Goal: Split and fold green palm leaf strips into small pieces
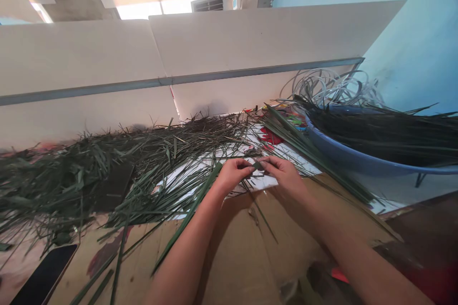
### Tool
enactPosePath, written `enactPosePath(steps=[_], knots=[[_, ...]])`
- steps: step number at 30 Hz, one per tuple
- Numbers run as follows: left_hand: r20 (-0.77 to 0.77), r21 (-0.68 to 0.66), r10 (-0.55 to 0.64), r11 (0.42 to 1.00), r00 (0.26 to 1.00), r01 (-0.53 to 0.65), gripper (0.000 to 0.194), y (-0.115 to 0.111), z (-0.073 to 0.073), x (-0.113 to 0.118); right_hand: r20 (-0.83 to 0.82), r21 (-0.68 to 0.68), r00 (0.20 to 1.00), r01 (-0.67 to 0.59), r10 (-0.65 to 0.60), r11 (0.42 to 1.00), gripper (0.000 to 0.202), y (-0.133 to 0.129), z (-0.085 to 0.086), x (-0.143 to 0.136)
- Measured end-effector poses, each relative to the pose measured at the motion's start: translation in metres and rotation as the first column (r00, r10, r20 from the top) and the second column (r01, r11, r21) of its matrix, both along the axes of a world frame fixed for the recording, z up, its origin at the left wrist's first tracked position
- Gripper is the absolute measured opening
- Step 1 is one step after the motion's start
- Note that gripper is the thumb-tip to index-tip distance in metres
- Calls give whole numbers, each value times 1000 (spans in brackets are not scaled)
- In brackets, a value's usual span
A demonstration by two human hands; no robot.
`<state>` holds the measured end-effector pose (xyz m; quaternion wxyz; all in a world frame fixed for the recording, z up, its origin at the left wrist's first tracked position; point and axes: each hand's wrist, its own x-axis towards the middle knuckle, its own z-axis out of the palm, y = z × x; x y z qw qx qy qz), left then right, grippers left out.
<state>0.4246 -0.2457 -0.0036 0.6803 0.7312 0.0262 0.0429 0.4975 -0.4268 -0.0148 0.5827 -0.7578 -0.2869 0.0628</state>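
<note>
Near the centre of the head view, my left hand (236, 172) and my right hand (279, 169) are close together, thumbs and fingers pinched on a small piece of green leaf (256, 165) between them. Thin dark strips stick out below the fingers; one long strip (265, 217) slants down over the cardboard (238, 248). Another long green leaf strip (189, 217) runs beside my left forearm. The far ends of my fingers partly hide the leaf piece.
A heap of leaf strips (82, 167) covers the left side. A blue basin (343, 157) of dark strips stands right, with white coiled bands (332, 86) behind. A phone (46, 274) lies lower left. White panels (250, 38) rise behind.
</note>
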Motion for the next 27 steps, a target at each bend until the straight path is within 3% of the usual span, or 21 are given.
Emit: enactPosePath(steps=[2,3,5,7,9,13,17,19,21,23,24,27], knots=[[-14,-10,50,999,999,-50,27,1,-1,1,182,-196,982,81,-45,977,26,-12,-5,10],[-24,-32,75,997,997,-76,28,2,-2,1,279,-317,959,141,-50,938,27,-19,-8,15],[-44,-86,99,991,994,-102,31,3,-4,3,419,-546,907,225,30,807,31,-31,-15,24],[-51,-132,87,987,995,-93,34,3,-7,3,482,-689,867,289,123,664,33,-37,-20,28],[-52,-160,65,984,997,-72,36,3,-8,4,525,-739,832,342,178,581,33,-37,-23,27],[-72,-202,62,977,995,-76,37,2,-10,4,620,-717,755,437,212,543,24,-28,-22,22],[-70,-186,99,976,993,-111,34,0,-11,4,625,-608,779,524,-48,596,20,-26,-20,23],[-67,-181,97,978,993,-108,33,0,-12,4,515,-531,835,488,-194,693,17,-26,-19,24],[-68,-180,93,978,993,-104,33,-2,-12,4,298,-400,920,363,-255,842,14,-24,-18,22],[-63,-175,94,979,994,-104,33,-3,-12,4,-6,-204,976,213,-218,956,14,-19,-17,16],[-61,-171,94,980,994,-103,33,-4,-13,4,-153,-97,974,156,-169,983,17,-15,-16,12],[-61,-165,90,981,994,-99,32,-6,-13,4,-390,153,921,84,-17,985,30,-4,-17,-1]])
